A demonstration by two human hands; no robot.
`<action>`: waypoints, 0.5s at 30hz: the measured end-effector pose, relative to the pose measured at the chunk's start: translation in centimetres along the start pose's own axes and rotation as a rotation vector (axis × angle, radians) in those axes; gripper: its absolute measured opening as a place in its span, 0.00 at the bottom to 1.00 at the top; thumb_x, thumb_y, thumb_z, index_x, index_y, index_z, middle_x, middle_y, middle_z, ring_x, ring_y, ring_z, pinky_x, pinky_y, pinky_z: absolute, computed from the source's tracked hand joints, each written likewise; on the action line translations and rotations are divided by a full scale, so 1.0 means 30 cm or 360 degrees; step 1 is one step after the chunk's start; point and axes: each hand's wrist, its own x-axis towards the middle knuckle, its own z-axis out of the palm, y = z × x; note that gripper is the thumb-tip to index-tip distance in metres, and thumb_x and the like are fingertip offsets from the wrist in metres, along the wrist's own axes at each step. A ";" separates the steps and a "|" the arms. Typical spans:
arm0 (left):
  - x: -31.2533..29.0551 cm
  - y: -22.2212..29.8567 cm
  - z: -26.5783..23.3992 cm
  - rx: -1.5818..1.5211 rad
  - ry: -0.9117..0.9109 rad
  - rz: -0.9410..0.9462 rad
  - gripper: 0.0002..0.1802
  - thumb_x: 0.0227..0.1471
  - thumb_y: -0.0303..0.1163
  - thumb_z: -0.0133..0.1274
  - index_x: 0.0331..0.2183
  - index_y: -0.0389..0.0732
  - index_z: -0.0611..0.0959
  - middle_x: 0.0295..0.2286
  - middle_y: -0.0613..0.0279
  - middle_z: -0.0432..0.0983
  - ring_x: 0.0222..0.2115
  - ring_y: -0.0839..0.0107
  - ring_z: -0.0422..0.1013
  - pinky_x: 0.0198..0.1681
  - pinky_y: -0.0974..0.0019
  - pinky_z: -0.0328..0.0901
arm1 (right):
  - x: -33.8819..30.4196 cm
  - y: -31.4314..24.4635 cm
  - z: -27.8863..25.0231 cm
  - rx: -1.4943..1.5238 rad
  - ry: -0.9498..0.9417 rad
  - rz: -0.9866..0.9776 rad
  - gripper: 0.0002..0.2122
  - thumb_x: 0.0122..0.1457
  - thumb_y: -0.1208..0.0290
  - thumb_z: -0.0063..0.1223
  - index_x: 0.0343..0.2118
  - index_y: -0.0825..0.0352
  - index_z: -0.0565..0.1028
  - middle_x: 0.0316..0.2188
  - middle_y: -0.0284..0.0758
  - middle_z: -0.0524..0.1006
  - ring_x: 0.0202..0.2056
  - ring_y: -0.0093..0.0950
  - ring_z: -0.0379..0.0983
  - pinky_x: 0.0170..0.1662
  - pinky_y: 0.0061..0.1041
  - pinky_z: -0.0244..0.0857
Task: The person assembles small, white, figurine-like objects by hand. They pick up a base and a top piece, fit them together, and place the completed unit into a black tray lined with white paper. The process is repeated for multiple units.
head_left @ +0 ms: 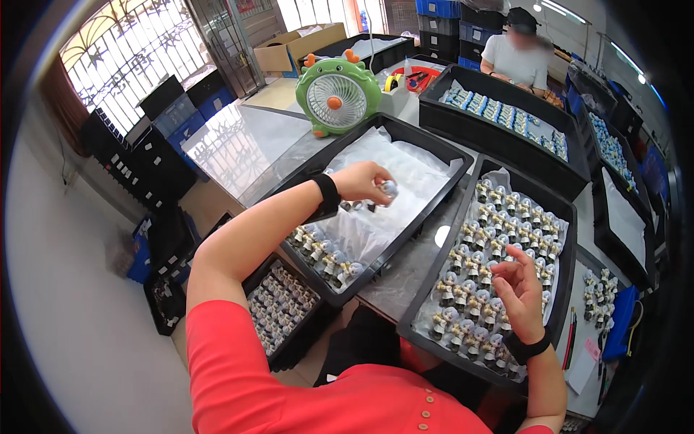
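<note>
Held figure: one small pale-haired figure (pixel 389 189) is in the left hand, above the middle of the left tray.
Left hand: the thumb and fingers of the left hand (pixel 361 182) are pinched on this figure.
Right hand: the right hand (pixel 522 286) is over the right tray; its thumb and fingers are curved and apart, with nothing seen between them. I cannot tell if it touches a figure.
Left tray: in the left tray (pixel 408 237), figures (pixel 336 260) occupy the near end; most of the white lining (pixel 419 170) is bare.
Right tray: in the right tray (pixel 435 349), rows of similar figures (pixel 473 336) cover most of the surface.
Progress: I judge that many figures remain in the right tray, while the left one is only partly occupied; which way they go, I cannot tell.
Writing: the far-left crates (pixel 173 119) carry pale labels, and a pink tag (pixel 593 349) lies at right; their writing is too small for reading.
</note>
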 end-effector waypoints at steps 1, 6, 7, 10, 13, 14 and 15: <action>0.000 -0.055 -0.011 0.0181 0.0009 -0.0052 0.24 0.36 0.38 0.62 0.40 0.42 0.81 0.27 0.59 0.75 0.25 0.69 0.72 0.31 0.68 0.66 | 0.003 0.002 -0.001 -0.0011 -0.0011 0.0003 0.24 0.55 0.76 0.52 0.55 0.68 0.60 0.36 0.33 0.73 0.36 0.19 0.69 0.42 0.19 0.63; 0.017 -0.131 0.019 0.0264 0.0049 -0.0178 0.24 0.33 0.41 0.62 0.37 0.43 0.81 0.26 0.55 0.75 0.30 0.63 0.72 0.34 0.63 0.66 | 0.011 0.011 -0.015 -0.0083 0.0002 0.0021 0.22 0.55 0.76 0.52 0.53 0.67 0.62 0.35 0.32 0.74 0.36 0.19 0.69 0.42 0.19 0.63; 0.026 -0.145 0.032 0.0410 0.0036 -0.0125 0.24 0.33 0.41 0.61 0.37 0.43 0.81 0.26 0.55 0.75 0.30 0.62 0.72 0.35 0.63 0.66 | 0.012 0.013 -0.018 -0.0102 0.0000 0.0021 0.22 0.55 0.76 0.52 0.53 0.67 0.63 0.35 0.32 0.74 0.36 0.19 0.70 0.41 0.19 0.63; 0.052 -0.203 0.082 0.0804 0.0069 0.0008 0.22 0.31 0.40 0.61 0.35 0.47 0.81 0.29 0.55 0.73 0.34 0.57 0.71 0.38 0.60 0.66 | 0.014 0.018 -0.019 -0.0156 -0.0002 0.0020 0.20 0.55 0.76 0.51 0.51 0.67 0.65 0.35 0.32 0.74 0.35 0.19 0.70 0.41 0.19 0.63; 0.035 -0.189 0.100 0.0890 0.0116 -0.0075 0.21 0.31 0.41 0.61 0.35 0.49 0.81 0.35 0.57 0.72 0.40 0.56 0.68 0.41 0.58 0.64 | 0.016 0.018 -0.019 -0.0201 -0.0002 0.0026 0.18 0.54 0.76 0.52 0.49 0.68 0.67 0.34 0.33 0.75 0.34 0.19 0.71 0.39 0.19 0.64; 0.029 -0.179 0.102 0.0892 0.0090 -0.0162 0.20 0.32 0.41 0.60 0.34 0.51 0.81 0.38 0.60 0.71 0.43 0.56 0.66 0.42 0.54 0.62 | 0.017 0.014 -0.019 -0.0228 -0.0010 0.0028 0.17 0.54 0.76 0.52 0.48 0.68 0.68 0.34 0.33 0.75 0.33 0.19 0.71 0.39 0.19 0.64; 0.027 -0.179 0.105 0.0946 0.0081 -0.0195 0.20 0.32 0.41 0.60 0.34 0.51 0.81 0.38 0.60 0.71 0.43 0.57 0.66 0.42 0.53 0.61 | 0.020 0.012 -0.018 -0.0253 -0.0020 0.0030 0.17 0.54 0.76 0.52 0.48 0.68 0.68 0.33 0.33 0.76 0.33 0.19 0.71 0.39 0.19 0.65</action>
